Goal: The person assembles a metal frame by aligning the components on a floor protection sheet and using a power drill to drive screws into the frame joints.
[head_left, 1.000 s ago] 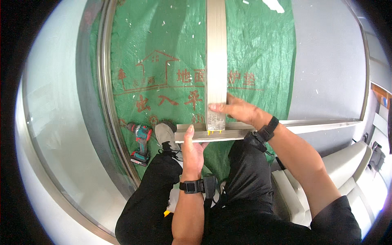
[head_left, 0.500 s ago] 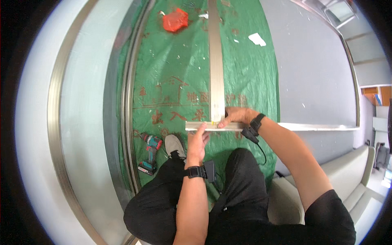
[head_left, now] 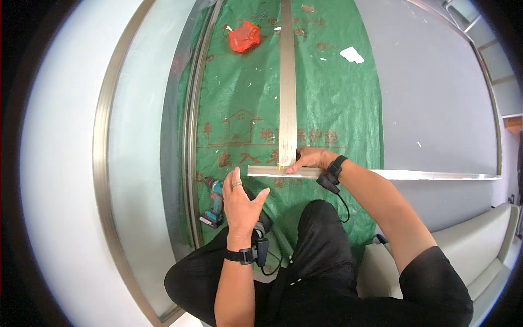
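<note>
One long metal bar runs away from our right hand in the head view, its near end at a crosswise metal bar. We have that hand clamped on the crosswise bar, thumb on top. Our left hand is open, thumb spread, just short of the crosswise bar's left end, a drill beside it.

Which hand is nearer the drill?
Left. The left hand, open and empty, is just right of the drill in the view. The right hand is farther off, up and to the right, thumb on the crosswise metal strip.
</note>
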{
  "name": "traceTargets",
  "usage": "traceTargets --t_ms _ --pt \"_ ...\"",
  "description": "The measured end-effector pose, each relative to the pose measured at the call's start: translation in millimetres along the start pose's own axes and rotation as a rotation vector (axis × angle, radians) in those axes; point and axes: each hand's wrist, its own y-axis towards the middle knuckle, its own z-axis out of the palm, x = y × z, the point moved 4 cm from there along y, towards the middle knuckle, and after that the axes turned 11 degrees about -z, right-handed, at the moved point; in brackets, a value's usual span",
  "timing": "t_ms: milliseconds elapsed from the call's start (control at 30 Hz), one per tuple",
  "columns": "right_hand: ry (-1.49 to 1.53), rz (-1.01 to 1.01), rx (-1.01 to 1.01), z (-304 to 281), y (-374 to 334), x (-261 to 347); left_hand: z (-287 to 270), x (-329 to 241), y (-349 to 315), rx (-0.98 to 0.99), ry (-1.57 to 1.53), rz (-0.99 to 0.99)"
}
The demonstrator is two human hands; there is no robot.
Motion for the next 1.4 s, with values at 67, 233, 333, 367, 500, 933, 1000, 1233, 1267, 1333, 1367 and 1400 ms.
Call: traceTargets --t_ms 67,233,333,367,500,933,1000,1233,1267,1333,1367,1400 --pt "0.001 -0.022 -0.007 -5.0 2.9 -11.1 -4.7 7.0 4.2 0.147 0.045 -0.093" --pt "0.009 -0.107 0.012 -9.9 11.7 -24.2 -11.0 9.7 30.4 0.207 0.248 0.098" --pt "0.047 0.069 0.022 6.6 -12.6 27.4 -13.2 61.8 46.7 0.166 0.14 0.044" --pt "0.1 0.137 0.022 6.2 -31.4 46.8 -9.3 73.9 49.8 0.143 0.161 0.011" --pt "-0.036 0.055 0.001 -13.3 -39.4 55.2 19.4 102.0 41.1 0.135 0.067 -0.062" --pt "-0.014 0.127 -0.231 14.7 -70.5 130.6 112.1 188.2 24.7 0.317 -0.179 -0.142" --pt "-0.008 0.099 -0.218 19.5 -68.3 143.8 140.1 208.8 16.2 0.369 -0.142 -0.164" --pt "-0.072 0.132 -0.24 7.1 -69.9 152.0 157.9 232.4 13.0 0.36 -0.16 -0.203" --pt "-0.046 0.11 -0.246 11.0 -70.4 151.8 155.4 234.5 14.3 0.433 -0.17 -0.237" --pt "-0.02 0.086 -0.249 18.3 -69.7 155.6 152.4 232.0 13.0 0.503 -0.181 -0.273" --pt "-0.019 0.081 -0.255 21.3 -69.1 158.0 150.4 231.2 12.8 0.443 -0.166 -0.275" --pt "-0.015 0.077 -0.262 23.0 -69.6 158.4 147.9 230.7 12.0 0.385 -0.148 -0.275"
